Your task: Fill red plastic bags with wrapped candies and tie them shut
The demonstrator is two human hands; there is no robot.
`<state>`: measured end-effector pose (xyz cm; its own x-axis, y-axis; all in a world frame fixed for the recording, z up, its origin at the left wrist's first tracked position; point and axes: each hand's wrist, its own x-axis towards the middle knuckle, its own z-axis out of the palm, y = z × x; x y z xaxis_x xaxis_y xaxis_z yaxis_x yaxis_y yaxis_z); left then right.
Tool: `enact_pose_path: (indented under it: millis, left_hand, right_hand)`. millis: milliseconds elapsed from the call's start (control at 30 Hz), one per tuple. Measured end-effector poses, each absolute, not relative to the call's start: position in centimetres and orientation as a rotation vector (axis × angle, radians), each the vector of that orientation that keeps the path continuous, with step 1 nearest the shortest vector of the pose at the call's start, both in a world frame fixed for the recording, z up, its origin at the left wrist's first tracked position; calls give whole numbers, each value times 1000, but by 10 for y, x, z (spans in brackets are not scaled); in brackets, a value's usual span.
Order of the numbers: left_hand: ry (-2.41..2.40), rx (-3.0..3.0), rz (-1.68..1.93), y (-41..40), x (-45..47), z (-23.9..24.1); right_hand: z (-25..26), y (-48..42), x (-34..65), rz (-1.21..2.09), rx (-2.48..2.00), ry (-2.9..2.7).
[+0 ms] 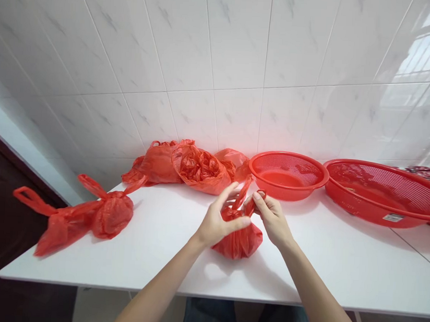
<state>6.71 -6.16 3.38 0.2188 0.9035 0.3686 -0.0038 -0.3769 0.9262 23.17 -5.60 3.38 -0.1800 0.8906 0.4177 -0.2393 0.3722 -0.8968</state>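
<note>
A small filled red plastic bag (236,243) sits on the white table in front of me, gathered at its top. My right hand (271,217) pinches one of its twisted handles between thumb and fingers. Around the left side of the bag's neck curves my left hand (217,219), its thumb stretched across the front and apart from the fingers. The other handle (242,193) stands up between that thumb and fingers; no firm grip on it shows. What fills the bag is hidden.
Two tied red bags (113,215) (65,230) lie at the table's left edge. Against the tiled wall (238,51) rest a bundle of red bags (160,163), an open bag stuffed with red plastic (200,172), a round red basket (287,191) and a larger one (371,207).
</note>
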Motion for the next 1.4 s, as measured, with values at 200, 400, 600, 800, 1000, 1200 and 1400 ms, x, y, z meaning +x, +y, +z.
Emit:
enact_pose_path:
  millis: [200,400,600,800,1000,1200,1400]
  left_hand:
    - [938,1640,1111,-72,56,8]
    - [1203,1407,1501,-57,1,36]
    - [1409,1271,2018,-16,-76,73]
    - [1970,1029,2069,23,-128,83]
    - [2125,1081,2026,24,-123,79]
    - [1516,1454,1940,21,-39,65]
    - [955,1534,1137,7,126,28]
  right_hand:
    - [36,-57,230,1217,-642,-1431]
    - [25,-39,276,1127,-835,-1192]
    - [-1,-11,326,1235,-1054,-735]
    - [-10,8,334,1309,-1053,-621]
    - [-9,29,331,1222,-1009,-553]
    - [10,43,330,1079,-895,-457]
    - [47,13,344,988,-733,-423]
